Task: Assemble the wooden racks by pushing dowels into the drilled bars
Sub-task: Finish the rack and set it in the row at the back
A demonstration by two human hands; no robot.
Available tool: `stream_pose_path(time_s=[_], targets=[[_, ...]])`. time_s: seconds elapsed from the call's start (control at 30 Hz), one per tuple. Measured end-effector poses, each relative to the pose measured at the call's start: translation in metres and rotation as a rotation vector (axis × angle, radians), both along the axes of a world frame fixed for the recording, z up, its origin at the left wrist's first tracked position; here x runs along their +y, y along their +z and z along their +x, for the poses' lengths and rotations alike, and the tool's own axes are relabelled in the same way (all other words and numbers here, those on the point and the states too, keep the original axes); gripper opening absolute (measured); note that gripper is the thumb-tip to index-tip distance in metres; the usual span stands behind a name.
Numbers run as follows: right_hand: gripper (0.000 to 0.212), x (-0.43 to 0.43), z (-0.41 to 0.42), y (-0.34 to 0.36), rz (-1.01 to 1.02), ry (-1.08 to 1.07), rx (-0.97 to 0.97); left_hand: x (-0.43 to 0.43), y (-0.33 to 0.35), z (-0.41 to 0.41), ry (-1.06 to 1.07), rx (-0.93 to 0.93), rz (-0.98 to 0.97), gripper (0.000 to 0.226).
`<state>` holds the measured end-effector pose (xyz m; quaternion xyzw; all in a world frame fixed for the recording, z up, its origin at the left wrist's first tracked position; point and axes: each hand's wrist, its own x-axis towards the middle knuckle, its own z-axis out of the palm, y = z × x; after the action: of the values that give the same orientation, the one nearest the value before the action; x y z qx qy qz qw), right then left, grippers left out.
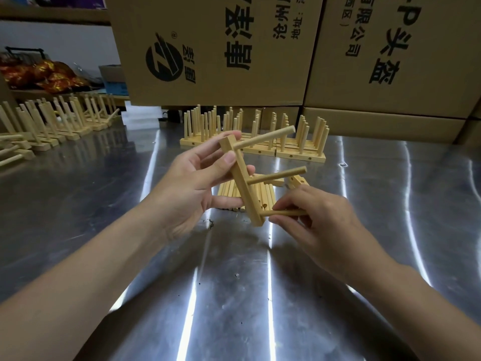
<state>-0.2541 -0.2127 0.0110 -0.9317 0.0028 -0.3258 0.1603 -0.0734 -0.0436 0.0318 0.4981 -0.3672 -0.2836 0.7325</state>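
**Left hand** (197, 186): the grip is closed around the drilled bar (240, 183). The thumb lies across the bar's front face near the upper end and the fingers wrap behind. The bar is held in the air above the metal tabletop (234, 295). It is tilted, with its upper end leaning left and away and its lower end nearer the camera.

**Dowels in the bar:** the upper dowel (263, 138) sits near the top end and the middle dowel (277, 175) about halfway down. Both project to the right and rise slightly.

**Right hand** (320, 225): the grip is narrow, with thumb and fingertips pinching the lower dowel (283, 212). This dowel lies roughly level, and its left end meets the bar close to the bottom end. How far it has entered the hole cannot be told.

**On the tabletop:**
- A batch of loose dowels (266, 194) lies side by side directly behind the held bar.
- A spare bar (299, 181) with visible holes lies just to the right of the loose dowels, partly hidden by the right hand.
- Further back, a row of finished racks (299, 155) stands with dowels upright.
- The finished racks are close in front of stacked cardboard cartons (213, 48) printed in black.
- A second row of racks (46, 121) runs along the left side, their dowels slanting.
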Motion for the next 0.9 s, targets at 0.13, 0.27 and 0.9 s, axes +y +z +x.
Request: stream_pose_path(time_s=[0.13,0.27,0.9], targets=[[0.025,-0.002,0.0,-0.004,0.08,0.0,0.003,0.0,0.0,-0.004,-0.024,-0.049,-0.032,0.041],[0.032,-0.001,0.001,-0.012,0.148,-0.012,0.036,-0.002,-0.001,-0.006,0.013,-0.07,0.004,0.043],[0.035,0.008,-0.006,0.009,1.234,0.106,0.327,-0.001,-0.008,-0.017,-0.071,-0.338,0.212,0.038]])
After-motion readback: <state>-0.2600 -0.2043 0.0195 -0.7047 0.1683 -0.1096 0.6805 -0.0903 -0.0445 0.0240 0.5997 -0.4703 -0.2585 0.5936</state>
